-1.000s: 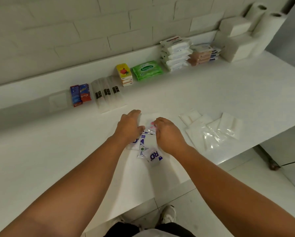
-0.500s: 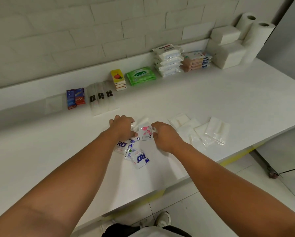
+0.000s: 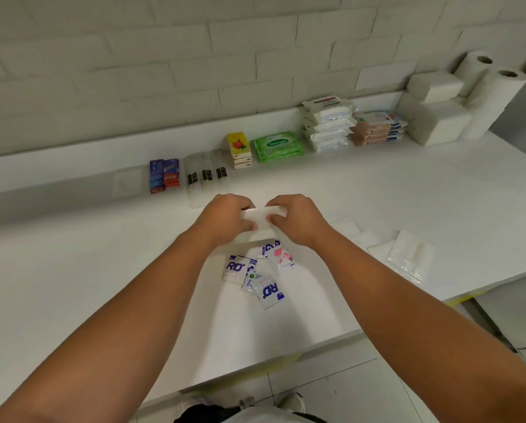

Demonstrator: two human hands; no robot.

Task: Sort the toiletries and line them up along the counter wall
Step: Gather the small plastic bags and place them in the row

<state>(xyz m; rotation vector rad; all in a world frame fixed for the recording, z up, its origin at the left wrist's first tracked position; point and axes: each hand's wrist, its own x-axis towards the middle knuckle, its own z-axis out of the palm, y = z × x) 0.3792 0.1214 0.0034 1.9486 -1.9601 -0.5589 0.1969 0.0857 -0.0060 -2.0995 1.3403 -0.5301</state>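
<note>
Left hand and right hand pinch a white pack by its ends; best hold it level and set it flush to the wall

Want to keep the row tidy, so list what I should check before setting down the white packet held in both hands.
1. Left hand grips white packet: ok.
2. Right hand grips its other end: ok.
3. Matching group for it along the wall: cannot tell.
4. Sachets sorted: not ok, loose heap near the counter front edge.
5. Clear bags lined up: not ok, lying away from the wall.
</note>
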